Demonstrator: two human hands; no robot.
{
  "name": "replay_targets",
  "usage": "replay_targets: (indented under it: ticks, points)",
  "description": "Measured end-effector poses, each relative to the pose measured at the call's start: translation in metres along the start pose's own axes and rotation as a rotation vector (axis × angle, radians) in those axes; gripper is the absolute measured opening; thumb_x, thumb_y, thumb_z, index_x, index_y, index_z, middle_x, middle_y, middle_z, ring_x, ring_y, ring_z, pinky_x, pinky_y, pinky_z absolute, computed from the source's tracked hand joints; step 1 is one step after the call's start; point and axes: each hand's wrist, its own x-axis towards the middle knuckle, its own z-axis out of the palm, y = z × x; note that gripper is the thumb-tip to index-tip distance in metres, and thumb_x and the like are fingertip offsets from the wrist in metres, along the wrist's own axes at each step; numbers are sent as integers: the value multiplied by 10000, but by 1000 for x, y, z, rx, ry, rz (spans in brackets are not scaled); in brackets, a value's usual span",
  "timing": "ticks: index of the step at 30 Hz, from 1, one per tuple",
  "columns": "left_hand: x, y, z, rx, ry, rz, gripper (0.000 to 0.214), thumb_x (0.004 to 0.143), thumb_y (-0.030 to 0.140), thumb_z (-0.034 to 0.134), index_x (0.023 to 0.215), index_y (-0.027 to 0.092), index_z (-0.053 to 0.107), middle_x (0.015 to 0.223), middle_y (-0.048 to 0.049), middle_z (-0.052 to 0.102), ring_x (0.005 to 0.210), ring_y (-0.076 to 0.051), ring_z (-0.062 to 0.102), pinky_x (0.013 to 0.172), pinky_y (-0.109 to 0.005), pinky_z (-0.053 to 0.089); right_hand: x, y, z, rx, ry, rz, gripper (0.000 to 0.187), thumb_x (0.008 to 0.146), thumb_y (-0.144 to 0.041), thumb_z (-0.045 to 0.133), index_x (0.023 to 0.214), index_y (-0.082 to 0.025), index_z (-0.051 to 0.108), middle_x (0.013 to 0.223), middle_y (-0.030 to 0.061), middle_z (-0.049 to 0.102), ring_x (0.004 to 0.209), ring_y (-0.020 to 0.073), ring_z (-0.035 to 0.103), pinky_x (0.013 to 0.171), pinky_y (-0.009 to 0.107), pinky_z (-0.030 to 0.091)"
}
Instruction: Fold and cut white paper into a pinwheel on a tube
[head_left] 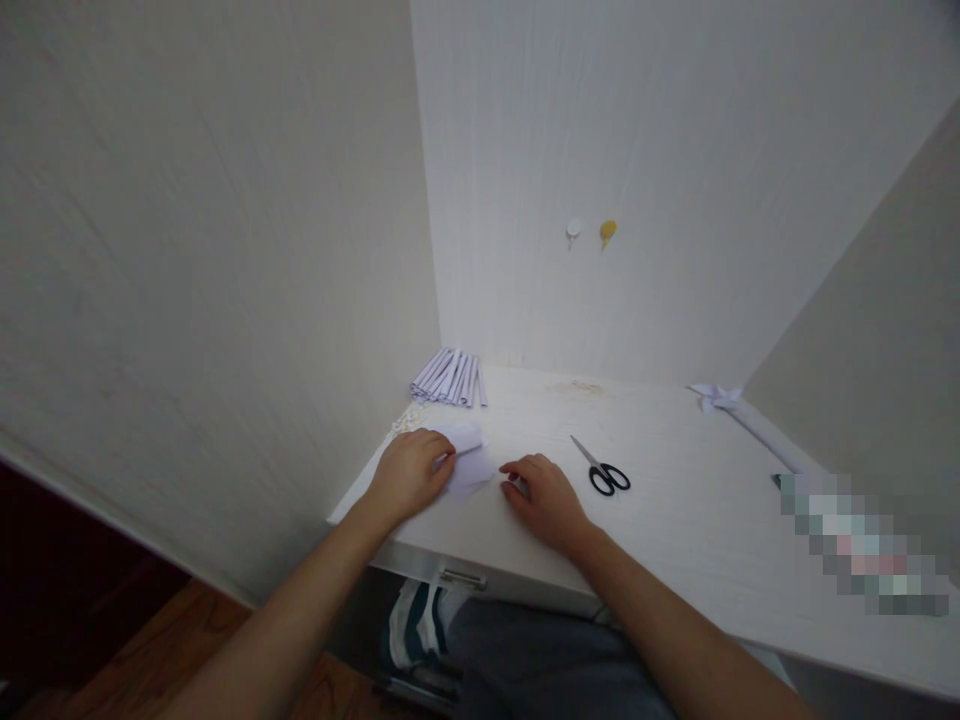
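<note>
- Left hand (409, 472) lies flat with fingers together, pressing the left side of the white paper sheet (471, 462), at lower centre of the frame on the bench (675, 500).
- Right hand (544, 495) has its fingers slightly curled and grips nothing; its fingertips meet the sheet's right corner.
- Step, as judged: flattening a fold.
- Any further crease calls for keeping the sheet pinned.
- Scissors (602, 468) lie just right of the hands, untouched.

Both bare forearms come up from the bottom of the view and converge over the near edge of the worktop (675, 560). The left hand (409, 472) lies palm down just past that edge, its bent fingers pointing right; their grip is hidden. The right hand (549, 497) lies palm down beside it, fingers stretched left and fingertips pressed flat. The hands are near each other but apart.
</note>
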Motion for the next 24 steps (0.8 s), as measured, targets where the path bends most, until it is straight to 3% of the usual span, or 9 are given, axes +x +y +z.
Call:
replay_targets:
  ticks: [3, 5, 7, 10, 12, 15, 17, 20, 24]
  points:
    - [-11, 16, 2, 40, 199, 48, 265, 958, 291, 496, 1001, 210, 744, 1070, -125, 740, 1042, -283, 628, 954, -445, 441, 6, -3, 1, 196, 21, 87, 152, 859, -338, 645, 911, -218, 723, 880, 71, 727, 857, 240, 633, 839, 400, 474]
    - [-18, 29, 11, 2, 307, 139, 219, 957, 270, 523, 990, 230, 736, 1014, -103, 740, 990, -257, 642, 913, -420, 468, 8, -5, 2, 357, 26, 166, 310, 902, -490, 557, 844, -210, 677, 808, 63, 721, 756, 221, 656, 742, 372, 507]
    - [-23, 43, 25, -117, 341, 180, 199, 957, 245, 534, 982, 222, 729, 970, -100, 730, 941, -234, 641, 858, -385, 498, 9, -7, 2, 516, 27, 241, 474, 924, -618, 428, 784, -206, 612, 737, 60, 698, 656, 210, 658, 650, 355, 523]
    - [-26, 62, 45, -341, 270, 203, 198, 960, 220, 528, 984, 215, 725, 993, -98, 715, 948, -207, 640, 855, -347, 518, 5, -8, 4, 691, 44, 319, 556, 912, -701, 344, 800, -207, 574, 723, 56, 676, 610, 207, 643, 576, 344, 523]
    - [-24, 70, 53, -490, 200, 172, 159, 941, 226, 563, 963, 214, 720, 1009, -84, 713, 963, -200, 644, 894, -339, 512, 2, -7, 4, 756, 75, 346, 497, 877, -690, 448, 792, -216, 570, 711, 34, 652, 615, 197, 611, 548, 318, 503]
    - [-18, 76, 56, -746, 69, 37, 120, 880, 305, 652, 915, 201, 700, 970, -57, 711, 936, -202, 645, 891, -330, 504, 0, -7, 4, 801, 115, 372, 434, 803, -622, 620, 654, -231, 505, 603, -19, 551, 559, 164, 512, 500, 284, 444]
    - [-12, 76, 55, -880, 10, -81, 231, 899, 394, 598, 827, 190, 680, 862, -42, 694, 850, -199, 633, 821, -326, 503, -1, -7, 3, 812, 111, 387, 455, 786, -599, 652, 594, -236, 458, 548, -41, 481, 513, 147, 452, 478, 281, 416]
    - [-4, 73, 55, -930, -7, -161, 408, 934, 481, 480, 710, 183, 645, 731, -32, 654, 761, -195, 600, 765, -331, 486, 0, -9, 1, 799, 84, 395, 465, 778, -605, 658, 578, -233, 464, 532, -49, 461, 489, 137, 422, 473, 281, 393]
    - [0, 69, 58, -955, -45, -204, 387, 869, 504, 570, 689, 173, 661, 670, -16, 643, 699, -186, 574, 708, -313, 459, -1, -11, -2, 745, 62, 369, 468, 750, -608, 685, 568, -220, 498, 523, -50, 458, 515, 135, 416, 504, 277, 358]
